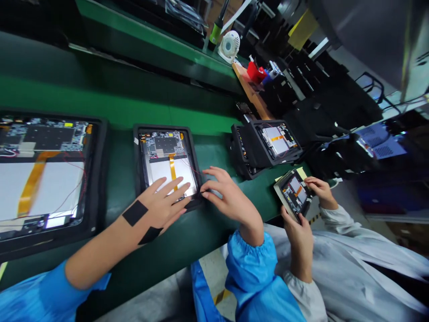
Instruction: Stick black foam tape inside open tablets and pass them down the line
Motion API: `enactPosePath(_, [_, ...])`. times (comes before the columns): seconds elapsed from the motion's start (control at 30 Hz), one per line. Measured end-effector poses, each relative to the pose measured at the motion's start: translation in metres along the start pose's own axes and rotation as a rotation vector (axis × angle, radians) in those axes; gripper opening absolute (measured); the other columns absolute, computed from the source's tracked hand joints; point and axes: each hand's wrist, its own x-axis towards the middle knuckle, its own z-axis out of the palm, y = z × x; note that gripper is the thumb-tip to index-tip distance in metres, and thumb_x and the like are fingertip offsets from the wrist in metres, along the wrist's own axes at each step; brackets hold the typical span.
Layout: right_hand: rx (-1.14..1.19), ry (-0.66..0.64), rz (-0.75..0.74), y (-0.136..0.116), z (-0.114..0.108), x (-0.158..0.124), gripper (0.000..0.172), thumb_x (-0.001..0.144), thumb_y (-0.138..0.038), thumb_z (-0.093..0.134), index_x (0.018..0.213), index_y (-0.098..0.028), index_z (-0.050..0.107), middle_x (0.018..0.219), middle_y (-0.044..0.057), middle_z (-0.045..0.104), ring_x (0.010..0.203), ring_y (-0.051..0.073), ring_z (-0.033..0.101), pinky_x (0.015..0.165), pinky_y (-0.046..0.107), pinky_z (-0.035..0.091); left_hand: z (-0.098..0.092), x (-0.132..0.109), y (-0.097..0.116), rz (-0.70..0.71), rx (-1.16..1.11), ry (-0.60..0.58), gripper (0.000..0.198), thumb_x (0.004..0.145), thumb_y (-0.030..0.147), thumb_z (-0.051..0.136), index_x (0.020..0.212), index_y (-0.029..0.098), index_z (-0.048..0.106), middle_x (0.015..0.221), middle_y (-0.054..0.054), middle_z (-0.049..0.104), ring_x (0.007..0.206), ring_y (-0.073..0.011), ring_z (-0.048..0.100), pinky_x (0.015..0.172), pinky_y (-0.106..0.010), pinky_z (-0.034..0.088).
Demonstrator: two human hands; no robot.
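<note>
Own body, 2 items, hands just beside each other.

Item 1: left hand (164, 201), entering from 8 o'clock, palm down, fingers spread and nearly flat; 2 black patches (135, 213) across the wrist; blue sleeve (43, 297) ending at mid-forearm.

Item 2: right hand (231, 197), entering from 6 o'clock, palm down, fingers curled, tips toward 9 o'clock; gathered blue cuff (251, 264) below the wrist.

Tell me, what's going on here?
A person in blue sleeves is working at an opened tablet lying in a black holder on a green workbench. Their left hand rests spread across its lower part, while the fingertips of their right hand reach its corner. More opened tablets sit along the bench. Alongside, a co-worker in a white coat holds another tablet in both hands.
</note>
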Motion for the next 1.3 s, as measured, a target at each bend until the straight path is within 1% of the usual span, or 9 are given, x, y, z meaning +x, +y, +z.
enactPosePath(0.17, [-0.042,-0.023,-0.020,-0.009,0.012,0.008,0.012,0.099,-0.016,0.065,0.101,-0.020,0.076,0.157,0.015,0.050,0.151,0.035,0.040,0.122,0.060,0.041,-0.007,-0.008,-0.014,-0.009,0.023,0.026,0.027,0.103,0.020,0.054,0.120,0.023,0.074,0.131,-0.007,0.073,0.126,-0.0324,0.063,0.102,-0.051,0.051])
enactPosePath(0.43, [-0.049,-0.046,-0.074,-0.014,0.018,0.024,0.019,0.092,-0.008,0.072,0.103,-0.023,0.079,0.160,0.013,0.050,0.153,0.036,0.039,0.121,0.061,0.041,-0.004,-0.009,-0.014,0.004,-0.025,0.054,0.026,0.102,0.019,0.055,0.121,0.018,0.072,0.131,-0.012,0.069,0.122,-0.0347,0.060,0.095,-0.052,0.056])
enactPosePath(0.53, [0.048,-0.001,-0.016,-0.010,0.023,0.019,0.025,0.093,-0.010,0.071,0.114,-0.024,0.074,0.163,0.013,0.047,0.154,0.033,0.039,0.124,0.058,0.039,-0.004,-0.010,-0.014,-0.002,-0.039,0.062,0.026,0.102,0.018,0.055,0.122,0.018,0.071,0.132,-0.013,0.068,0.121,-0.0349,0.060,0.095,-0.053,0.056])
enactPosePath(0.67, [0.265,0.130,0.191,-0.003,0.040,0.007,0.058,0.091,-0.019,0.074,0.145,-0.020,0.053,0.170,0.019,0.035,0.161,0.031,0.028,0.128,0.056,0.033,-0.003,-0.008,-0.010,-0.015,-0.011,0.102,0.023,0.101,0.018,0.057,0.118,0.020,0.071,0.130,-0.012,0.068,0.122,-0.0332,0.060,0.098,-0.052,0.055])
enactPosePath(0.77, [0.441,0.243,0.267,-0.003,0.058,0.000,0.074,0.092,-0.027,0.073,0.158,-0.021,0.039,0.167,0.017,0.041,0.157,0.031,0.039,0.128,0.053,0.034,-0.003,-0.007,-0.004,-0.009,0.025,0.128,0.023,0.102,0.015,0.054,0.118,0.015,0.070,0.116,-0.011,0.072,0.111,-0.0294,0.064,0.096,-0.048,0.055])
enactPosePath(0.9, [0.523,0.329,0.314,-0.021,0.081,-0.010,0.077,0.091,-0.029,0.072,0.160,-0.023,0.038,0.157,0.014,0.056,0.147,0.029,0.053,0.124,0.049,0.043,-0.002,-0.018,0.009,-0.022,-0.001,0.155,0.022,0.102,0.010,0.049,0.114,0.009,0.068,0.104,-0.011,0.073,0.101,-0.0257,0.065,0.089,-0.040,0.056])
enactPosePath(1.13, [0.410,0.382,0.239,-0.057,0.105,-0.027,0.074,0.093,-0.028,0.072,0.160,-0.022,0.041,0.159,0.014,0.054,0.146,0.029,0.053,0.123,0.047,0.045,-0.003,-0.061,0.042,-0.150,-0.010,0.201,0.031,0.100,0.008,0.048,0.128,0.008,0.061,0.119,-0.017,0.071,0.110,-0.0301,0.066,0.094,-0.044,0.057])
enactPosePath(1.2, [0.381,0.405,0.209,-0.061,0.102,-0.026,0.067,0.096,-0.027,0.070,0.158,-0.023,0.044,0.155,0.013,0.057,0.144,0.028,0.054,0.121,0.046,0.046,-0.005,-0.064,0.048,-0.155,-0.006,0.175,0.035,0.098,0.006,0.049,0.131,0.007,0.060,0.122,-0.019,0.070,0.114,-0.0312,0.065,0.096,-0.045,0.057])
enactPosePath(1.3, [0.301,0.484,0.189,-0.062,0.093,-0.019,0.044,0.100,-0.024,0.064,0.144,-0.027,0.061,0.137,0.012,0.065,0.129,0.026,0.062,0.111,0.045,0.053,-0.010,-0.061,0.046,-0.159,-0.005,0.140,0.035,0.097,0.006,0.050,0.130,0.006,0.063,0.118,-0.017,0.072,0.113,-0.0306,0.064,0.096,-0.046,0.056])
